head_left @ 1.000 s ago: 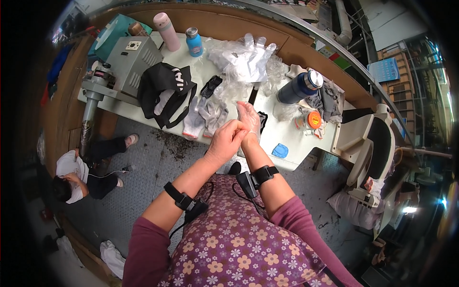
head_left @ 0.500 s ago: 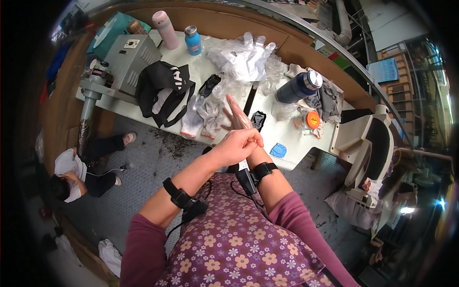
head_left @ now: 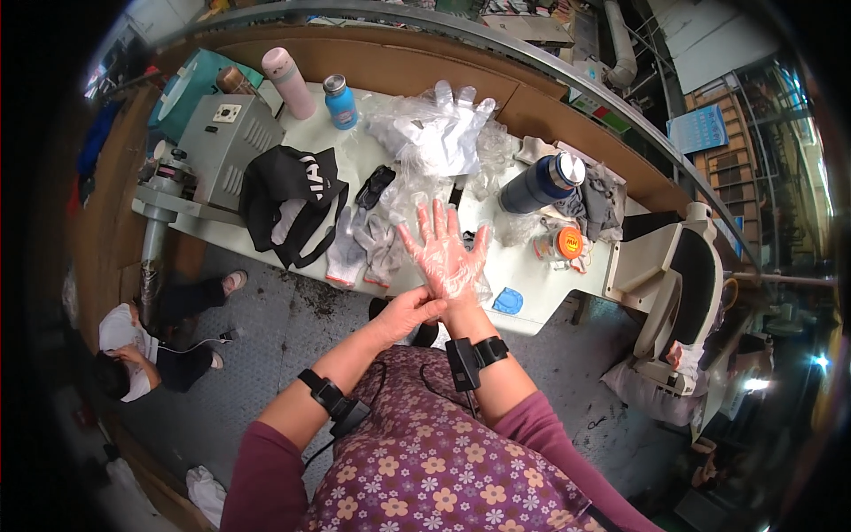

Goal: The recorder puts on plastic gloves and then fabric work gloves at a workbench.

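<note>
Turned flat and spread since half a second ago, the right hand (head_left: 450,259) now shows all five digits fanned apart, where before it stood edgewise with its fingers closer together. The left hand (head_left: 408,314) no longer wraps over the top of the right wrist; it has slid lower, to the wrist's left side. Meanwhile the knit gloves (head_left: 378,244) and the heap of clear plastic gloves (head_left: 434,137) keep their places on the bench (head_left: 554,291).

On the right hand is a clear disposable glove (head_left: 441,241), thin and glossy, with reddish skin showing through. Fine creases and bright glints run across the film, and a loose flap stands out beside the wrist, opposite the left hand. The gloved hand is held over the front part of the bench, between the knit gloves and a small blue flat piece (head_left: 508,301).

Its own grip is wide and holds nothing. The left hand's thumb lies along the right wrist near the cuff, but its fingertips are hidden, so whether that grip pinches the film cannot be told.
</note>
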The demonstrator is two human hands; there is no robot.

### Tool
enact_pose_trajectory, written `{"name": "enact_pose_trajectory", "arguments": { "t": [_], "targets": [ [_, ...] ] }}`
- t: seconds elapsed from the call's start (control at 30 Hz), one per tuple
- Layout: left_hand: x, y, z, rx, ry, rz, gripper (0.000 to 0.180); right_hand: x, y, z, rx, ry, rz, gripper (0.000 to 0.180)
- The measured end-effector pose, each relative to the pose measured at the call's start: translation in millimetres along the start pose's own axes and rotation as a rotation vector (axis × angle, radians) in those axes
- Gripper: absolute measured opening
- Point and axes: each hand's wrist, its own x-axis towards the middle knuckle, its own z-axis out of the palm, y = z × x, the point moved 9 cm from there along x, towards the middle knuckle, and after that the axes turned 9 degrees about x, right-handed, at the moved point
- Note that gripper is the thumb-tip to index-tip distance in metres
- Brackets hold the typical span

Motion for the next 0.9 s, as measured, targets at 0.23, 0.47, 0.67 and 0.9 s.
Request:
{"name": "enact_pose_trajectory", "arguments": {
  "t": [0.23, 0.47, 0.67, 0.9],
  "targets": [
    [11, 23, 8, 0.283, -0.278, 0.047, 0.028, -7, -40, -14, 0.086, 0.168, -0.198, 0.077],
    [32, 33, 37, 0.506, -0.703, -0.087, 0.032, -15, -96, -49, 0.024, 0.331, -0.306, 0.01],
    [153, 67, -58, 0.608, -0.376, 0.079, 0.023, -31, -117, -29, -0.01, 0.147, -0.259, 0.01],
    [239, 155, -222, 1.577, 0.72, 0.295, 0.039, -106, -113, -42, -0.56, 0.377, -0.168, 0.021]
  ]
}}
